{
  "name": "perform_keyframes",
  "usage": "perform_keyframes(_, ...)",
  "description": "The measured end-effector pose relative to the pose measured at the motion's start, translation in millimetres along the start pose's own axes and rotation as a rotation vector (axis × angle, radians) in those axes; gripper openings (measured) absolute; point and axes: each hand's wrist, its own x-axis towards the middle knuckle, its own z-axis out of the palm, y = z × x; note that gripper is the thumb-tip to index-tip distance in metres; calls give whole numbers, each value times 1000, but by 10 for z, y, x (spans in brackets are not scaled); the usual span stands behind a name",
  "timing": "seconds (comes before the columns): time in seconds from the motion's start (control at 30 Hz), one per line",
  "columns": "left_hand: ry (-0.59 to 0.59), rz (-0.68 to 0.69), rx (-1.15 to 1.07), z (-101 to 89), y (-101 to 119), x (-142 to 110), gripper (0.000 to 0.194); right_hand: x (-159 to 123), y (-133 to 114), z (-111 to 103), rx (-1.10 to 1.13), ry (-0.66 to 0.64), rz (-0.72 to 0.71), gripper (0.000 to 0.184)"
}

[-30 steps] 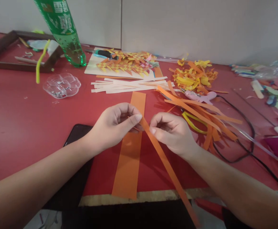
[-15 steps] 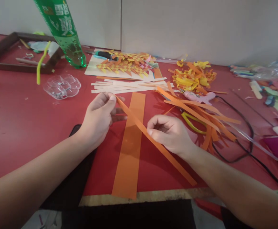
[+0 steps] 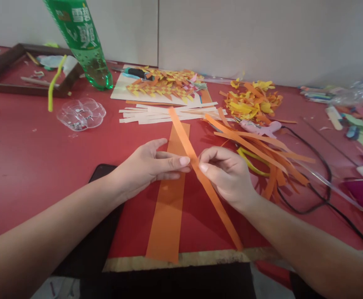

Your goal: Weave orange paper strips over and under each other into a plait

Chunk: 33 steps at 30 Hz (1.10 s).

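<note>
My right hand pinches a narrow orange paper strip near its middle between thumb and forefinger. The strip slants from the pale strips at the back down toward the table's front edge. My left hand has its fingers stretched out, the tips at the strip's left edge; whether they touch it I cannot tell. Below both hands a wider orange paper band lies on the red table, partly covered by my left fingers and the strip.
Pale paper strips and a woven orange-yellow piece lie behind. On the right are loose orange strips, yellow-handled scissors, a pink glue gun and paper scraps. A green bottle and dark phone are left.
My left hand has let go of the strip's far end and come down and right to its middle. The strip has swung steeper. My right hand keeps its pinch.
</note>
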Motion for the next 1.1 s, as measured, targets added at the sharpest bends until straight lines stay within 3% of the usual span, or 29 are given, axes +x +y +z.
perform_keyframes(0.1,-47,14,38,-14,-17,6,79,-6,12,-7,13,17,-28,9)
perform_keyframes(0.23,-151,76,133,-26,-44,12,34,-8,-22,19,5,-62,-10,10)
perform_keyframes(0.33,-161,75,170,-31,-52,12,18,-12,-42,40,27,-110,-2,8)
perform_keyframes(0.7,-137,129,104,-33,-56,25,14,4,-45,31,79,-146,6,8)
perform_keyframes(1.03,223,404,-168,-33,-30,89,24,17,-38,22,67,-135,97,6)
perform_keyframes(1.1,239,400,-179,-37,-22,97,24,23,-29,17,56,-140,112,5)
